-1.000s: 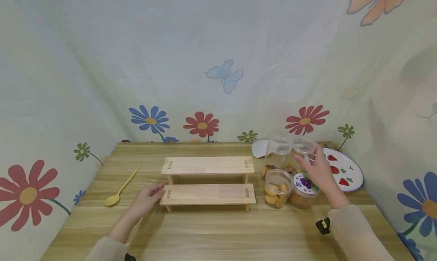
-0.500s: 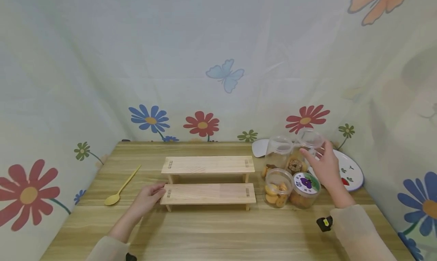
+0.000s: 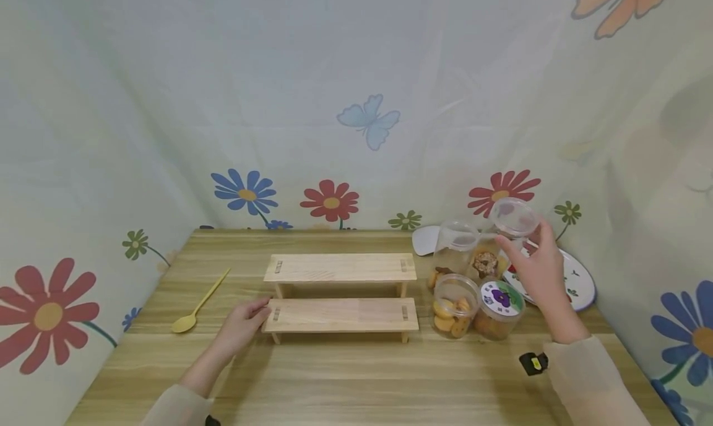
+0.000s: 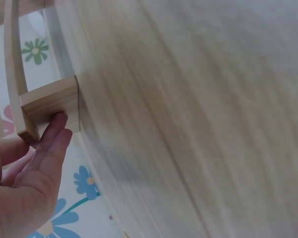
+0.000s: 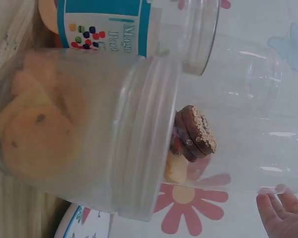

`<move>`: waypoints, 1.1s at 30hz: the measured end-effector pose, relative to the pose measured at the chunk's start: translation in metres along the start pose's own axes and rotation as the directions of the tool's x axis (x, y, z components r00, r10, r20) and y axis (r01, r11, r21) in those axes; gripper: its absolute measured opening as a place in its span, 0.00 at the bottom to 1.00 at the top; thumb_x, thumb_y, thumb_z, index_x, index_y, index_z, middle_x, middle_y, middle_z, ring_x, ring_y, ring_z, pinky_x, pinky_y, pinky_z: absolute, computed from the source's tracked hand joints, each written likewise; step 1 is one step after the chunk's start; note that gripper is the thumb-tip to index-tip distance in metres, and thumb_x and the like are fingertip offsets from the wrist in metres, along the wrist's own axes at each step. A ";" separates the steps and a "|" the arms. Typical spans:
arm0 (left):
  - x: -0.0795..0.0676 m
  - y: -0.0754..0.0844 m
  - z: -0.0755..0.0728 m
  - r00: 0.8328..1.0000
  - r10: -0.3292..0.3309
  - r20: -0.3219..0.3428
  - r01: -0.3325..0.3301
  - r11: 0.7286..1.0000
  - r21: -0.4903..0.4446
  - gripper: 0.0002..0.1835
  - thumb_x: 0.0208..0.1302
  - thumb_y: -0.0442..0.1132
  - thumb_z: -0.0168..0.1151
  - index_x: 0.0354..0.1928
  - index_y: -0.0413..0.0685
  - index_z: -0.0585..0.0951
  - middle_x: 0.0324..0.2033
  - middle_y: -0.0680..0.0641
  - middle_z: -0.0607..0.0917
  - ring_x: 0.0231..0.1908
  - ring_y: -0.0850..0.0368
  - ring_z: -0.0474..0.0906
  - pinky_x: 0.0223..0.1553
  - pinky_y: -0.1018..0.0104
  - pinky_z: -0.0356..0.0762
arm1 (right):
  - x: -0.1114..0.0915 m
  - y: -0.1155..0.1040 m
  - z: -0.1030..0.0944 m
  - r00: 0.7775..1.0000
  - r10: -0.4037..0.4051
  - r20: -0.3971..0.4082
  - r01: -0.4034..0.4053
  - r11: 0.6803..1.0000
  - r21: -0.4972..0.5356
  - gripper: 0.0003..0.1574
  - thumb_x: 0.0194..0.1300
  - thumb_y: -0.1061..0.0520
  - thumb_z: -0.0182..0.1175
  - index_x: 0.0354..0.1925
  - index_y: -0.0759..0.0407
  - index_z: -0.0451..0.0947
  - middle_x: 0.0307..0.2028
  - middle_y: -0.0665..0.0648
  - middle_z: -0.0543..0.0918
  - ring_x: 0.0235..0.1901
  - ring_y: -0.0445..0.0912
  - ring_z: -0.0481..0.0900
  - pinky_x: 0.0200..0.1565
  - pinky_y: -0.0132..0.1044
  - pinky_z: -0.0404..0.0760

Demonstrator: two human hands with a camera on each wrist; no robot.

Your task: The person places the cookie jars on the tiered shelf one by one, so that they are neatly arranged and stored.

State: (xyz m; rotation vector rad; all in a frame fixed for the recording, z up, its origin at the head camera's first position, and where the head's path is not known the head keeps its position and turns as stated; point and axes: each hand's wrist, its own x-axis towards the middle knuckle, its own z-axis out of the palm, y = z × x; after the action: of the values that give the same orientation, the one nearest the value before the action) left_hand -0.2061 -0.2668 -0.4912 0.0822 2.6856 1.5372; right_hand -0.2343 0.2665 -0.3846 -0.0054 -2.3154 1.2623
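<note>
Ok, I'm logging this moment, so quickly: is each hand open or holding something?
Left hand: open, touching the left end of the front wooden shelf.
Right hand: closed, holding a clear jar near its top.

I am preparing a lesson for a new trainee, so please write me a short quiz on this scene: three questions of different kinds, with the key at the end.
1. Choose one. What lies to the left of the near wooden shelf?
a) the plate
b) the yellow spoon
c) a fork

2. True or false: the left hand holds the yellow spoon.

3. Short answer: which hand holds a jar, and what food is in that jar?

Key:
1. b
2. False; the left hand is at the left end of the near wooden shelf.
3. The right hand; cookies, one of them dark with a crumbly top.
</note>
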 end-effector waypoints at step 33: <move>-0.002 -0.003 0.003 0.998 0.042 -0.039 -0.040 0.997 0.063 0.21 0.74 0.35 0.50 0.62 0.26 0.69 0.60 0.31 0.72 0.63 0.37 0.64 0.61 0.46 0.64 | -0.019 -0.068 -0.008 0.983 -0.178 -0.040 0.176 0.983 -0.050 0.46 0.59 0.46 0.69 0.71 0.40 0.59 0.57 0.54 0.75 0.53 0.50 0.72 0.49 0.28 0.68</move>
State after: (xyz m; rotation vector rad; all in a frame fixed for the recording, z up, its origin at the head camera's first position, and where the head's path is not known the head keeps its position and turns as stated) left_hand -0.2037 -0.2657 -0.4953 0.1110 2.7803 1.4813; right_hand -0.1991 0.2297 -0.3353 0.1522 -2.2512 1.1090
